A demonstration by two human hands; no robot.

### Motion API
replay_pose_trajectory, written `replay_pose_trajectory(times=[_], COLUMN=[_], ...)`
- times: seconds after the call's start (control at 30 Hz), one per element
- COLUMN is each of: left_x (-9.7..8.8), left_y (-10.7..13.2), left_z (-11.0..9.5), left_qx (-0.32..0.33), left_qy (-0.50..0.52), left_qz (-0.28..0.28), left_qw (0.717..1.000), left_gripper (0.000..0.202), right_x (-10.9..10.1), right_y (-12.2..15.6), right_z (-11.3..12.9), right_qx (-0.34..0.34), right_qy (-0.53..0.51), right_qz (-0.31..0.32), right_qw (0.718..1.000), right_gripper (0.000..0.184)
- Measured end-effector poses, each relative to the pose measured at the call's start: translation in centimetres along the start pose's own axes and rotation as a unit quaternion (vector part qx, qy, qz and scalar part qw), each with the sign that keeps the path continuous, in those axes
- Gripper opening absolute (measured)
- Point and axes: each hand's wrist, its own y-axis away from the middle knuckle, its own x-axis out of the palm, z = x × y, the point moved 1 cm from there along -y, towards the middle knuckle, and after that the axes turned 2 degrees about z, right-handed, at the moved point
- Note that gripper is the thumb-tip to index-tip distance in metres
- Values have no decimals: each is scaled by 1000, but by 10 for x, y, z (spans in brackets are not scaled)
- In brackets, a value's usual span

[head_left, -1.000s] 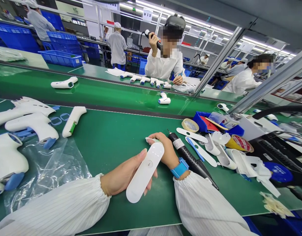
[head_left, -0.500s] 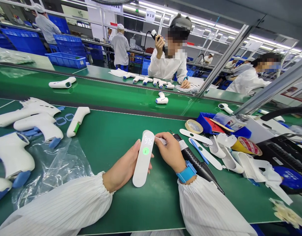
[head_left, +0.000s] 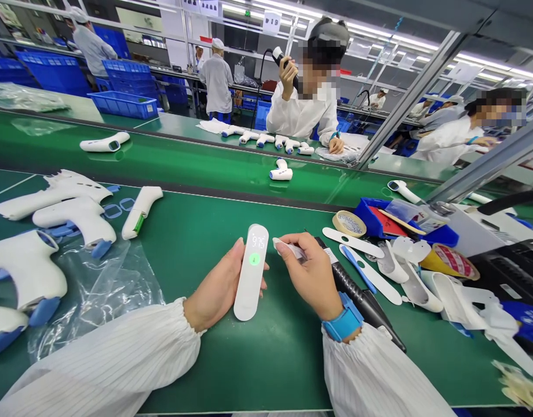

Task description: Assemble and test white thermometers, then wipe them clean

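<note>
My left hand (head_left: 218, 289) is closed round a slim white thermometer (head_left: 249, 284), held upright with its face toward me. Lit digits and a green round light glow near its top end. Just right of the thermometer, apart from it, my right hand (head_left: 307, 272) pinches a small, clear plastic piece (head_left: 298, 252) between thumb and fingers; its exact kind is hard to make out. A blue band (head_left: 343, 317) circles the right wrist. Beside that hand lies a black electric screwdriver (head_left: 357, 289), partly hidden behind it.
White gun-shaped housings (head_left: 79, 220) and a clear plastic bag (head_left: 101, 295) lie at left. On the right are a tape roll (head_left: 350, 223), a blue bin (head_left: 368, 217) and loose white shells (head_left: 416, 284). Beyond, a green conveyor (head_left: 197, 165) carries several thermometers; a co-worker (head_left: 292, 116) sits opposite.
My right hand has drawn slightly right, away from the thermometer, with the clear piece in its fingers. My left hand still holds the thermometer. A thermometer on the conveyor has shifted left.
</note>
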Motion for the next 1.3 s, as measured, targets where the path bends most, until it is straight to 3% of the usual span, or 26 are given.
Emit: replay_pose_trajectory(times=[0.17, 0.33, 0.47, 0.73, 0.97, 1.3], left_x=[0, 1, -1, -5, -3, -1], left_y=[0, 0, -1, -5, -3, -3], left_z=[-1, 1, 4, 11, 11, 3], left_qx=[2, 5, 5, -16, -20, -5], left_qy=[9, 14, 4, -6, -31, -11], left_qz=[-4, -1, 14, -15, -34, -37], left_qw=[1000, 1000, 1000, 1000, 999, 999], left_gripper=[45, 45, 48, 51, 50, 48], right_x=[-2, 3, 11, 11, 10, 2], right_y=[2, 6, 11, 13, 14, 9], right_z=[7, 14, 15, 18, 22, 16], right_qx=[-28, -131, -207, -287, -294, -214], right_qy=[-21, -36, 47, 222, 291, 184], right_qz=[8, 77, 106, 112, 106, 76], right_qw=[999, 988, 972, 925, 904, 956], right_gripper=[6, 9, 15, 24, 28, 16])
